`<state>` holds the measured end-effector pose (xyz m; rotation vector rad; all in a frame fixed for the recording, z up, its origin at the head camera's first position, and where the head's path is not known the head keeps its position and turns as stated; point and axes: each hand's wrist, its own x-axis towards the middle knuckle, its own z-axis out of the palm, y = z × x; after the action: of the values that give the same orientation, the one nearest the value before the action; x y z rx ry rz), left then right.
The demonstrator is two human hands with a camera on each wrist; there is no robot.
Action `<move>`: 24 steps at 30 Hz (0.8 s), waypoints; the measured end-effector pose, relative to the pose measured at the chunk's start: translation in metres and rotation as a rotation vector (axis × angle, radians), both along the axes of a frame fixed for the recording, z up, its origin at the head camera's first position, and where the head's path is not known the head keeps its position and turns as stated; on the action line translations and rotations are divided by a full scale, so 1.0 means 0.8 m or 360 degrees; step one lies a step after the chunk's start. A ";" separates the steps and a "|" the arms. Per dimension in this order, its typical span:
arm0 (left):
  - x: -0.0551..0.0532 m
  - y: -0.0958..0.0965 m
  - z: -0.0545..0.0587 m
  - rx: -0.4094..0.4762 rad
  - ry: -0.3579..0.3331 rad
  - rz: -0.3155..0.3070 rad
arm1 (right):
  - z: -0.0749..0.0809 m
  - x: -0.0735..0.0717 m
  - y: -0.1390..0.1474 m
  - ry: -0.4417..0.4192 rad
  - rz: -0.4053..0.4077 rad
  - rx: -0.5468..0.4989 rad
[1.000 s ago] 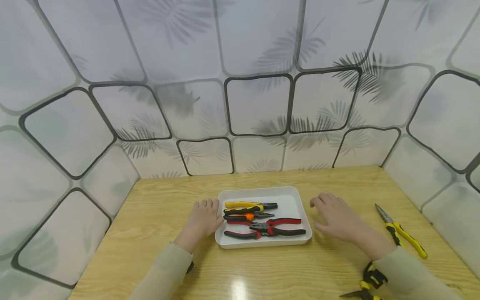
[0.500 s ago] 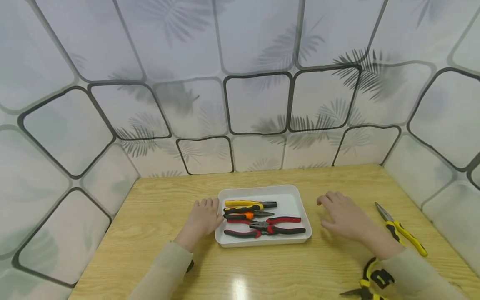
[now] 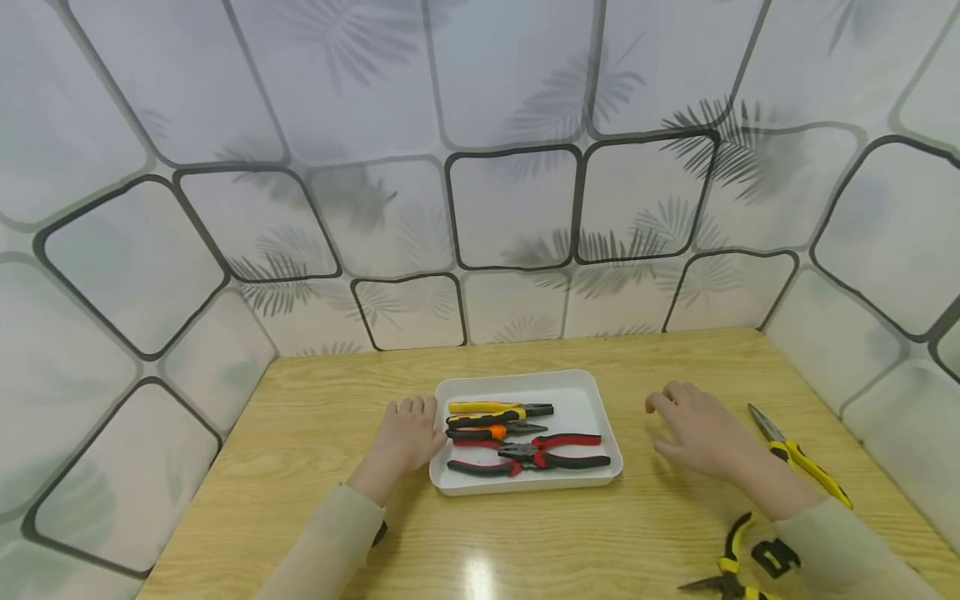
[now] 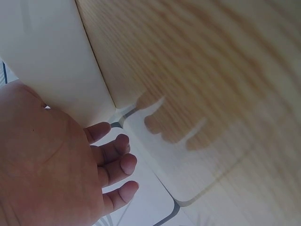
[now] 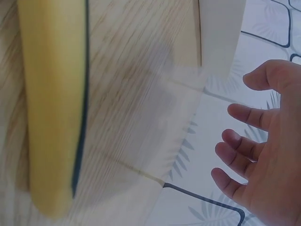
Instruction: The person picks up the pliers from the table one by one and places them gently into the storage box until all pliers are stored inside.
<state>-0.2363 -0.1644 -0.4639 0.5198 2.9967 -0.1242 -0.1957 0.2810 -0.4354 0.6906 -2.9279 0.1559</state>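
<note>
A white tray [image 3: 577, 410] holds several pliers: yellow-and-black ones [image 3: 487, 417], an orange-and-black pair [image 3: 497, 432] and red-and-black ones [image 3: 573, 440]. At the tray's left side rests my left hand [image 3: 405, 437], its thumb right at the rim and nothing in its grasp. The left wrist view shows that hand [image 4: 51, 169] with fingers loosely bent beside the white tray wall [image 4: 42, 56]. To the right of the tray, my right hand [image 3: 697, 433] hovers over the table, fingers relaxed and spread, holding nothing. In the right wrist view its palm [image 5: 273, 160] is bare.
Long-nose pliers with yellow handles [image 3: 817, 477] lie on the wooden table [image 3: 337, 387] beyond my right wrist. Nearer the front are another yellow-and-black pair [image 3: 729, 565] and a small black object [image 3: 776, 557], close to my right sleeve. Patterned panels [image 3: 517, 217] enclose the back and sides.
My right hand has drifted to the right, away from the tray, uncovering more of the front pliers and the black object. The left hand and the tray stay put.
</note>
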 end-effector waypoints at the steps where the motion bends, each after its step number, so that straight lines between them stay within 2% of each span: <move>1: 0.001 0.000 0.001 -0.0008 -0.0002 0.0000 | -0.001 0.000 0.002 0.0004 0.0001 0.0003; 9: 0.003 0.002 0.006 -0.0022 -0.0010 0.0002 | -0.005 0.000 0.018 0.0034 -0.0015 0.0035; 24: 0.002 0.002 0.006 -0.0029 -0.0017 -0.0001 | -0.004 0.006 0.041 0.0021 -0.0061 0.0007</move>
<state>-0.2349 -0.1632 -0.4592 0.5177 2.9823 -0.1480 -0.1906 0.3138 -0.4389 0.6335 -2.9273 0.1406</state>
